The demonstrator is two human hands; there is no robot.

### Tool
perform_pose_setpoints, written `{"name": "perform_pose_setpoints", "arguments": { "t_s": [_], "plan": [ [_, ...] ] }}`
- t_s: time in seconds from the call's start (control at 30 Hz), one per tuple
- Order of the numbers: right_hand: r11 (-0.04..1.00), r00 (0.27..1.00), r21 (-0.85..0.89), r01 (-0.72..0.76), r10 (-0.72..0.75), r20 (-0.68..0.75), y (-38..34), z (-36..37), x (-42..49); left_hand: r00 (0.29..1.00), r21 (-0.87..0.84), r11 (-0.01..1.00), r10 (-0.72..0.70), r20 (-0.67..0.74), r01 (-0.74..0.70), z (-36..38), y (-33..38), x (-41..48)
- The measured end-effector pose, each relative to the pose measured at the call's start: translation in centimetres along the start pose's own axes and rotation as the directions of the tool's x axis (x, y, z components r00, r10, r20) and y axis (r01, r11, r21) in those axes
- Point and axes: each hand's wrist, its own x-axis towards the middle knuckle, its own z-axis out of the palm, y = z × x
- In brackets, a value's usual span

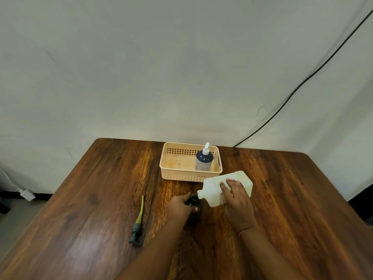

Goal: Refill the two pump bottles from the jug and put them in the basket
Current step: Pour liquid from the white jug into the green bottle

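Jug (227, 187): tipped by the right hand (238, 201), fingers wrapped round it, spout at the dark bottle (194, 205).
Dark bottle: gripped at the neck by the left hand (179, 206).

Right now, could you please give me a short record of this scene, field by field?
left hand: grips the open dark bottle near its neck
right hand: holds the white jug tilted, spout at the bottle's mouth
basket: holds one blue pump bottle, upright, pump on
loose pump: lies on the table, left of the hands
flow: cannot tell
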Motion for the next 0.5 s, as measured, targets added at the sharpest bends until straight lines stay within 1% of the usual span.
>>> {"name": "perform_pose_setpoints", "arguments": {
  "t_s": [0.5],
  "plan": [
    [0.999, 0.999, -0.025, 0.041, -0.040, 0.024, 0.20, -0.07, 0.43, 1.000, -0.036, 0.999, -0.020, 0.015, 0.021, -0.11, 0.14, -0.09]
  ]
}}
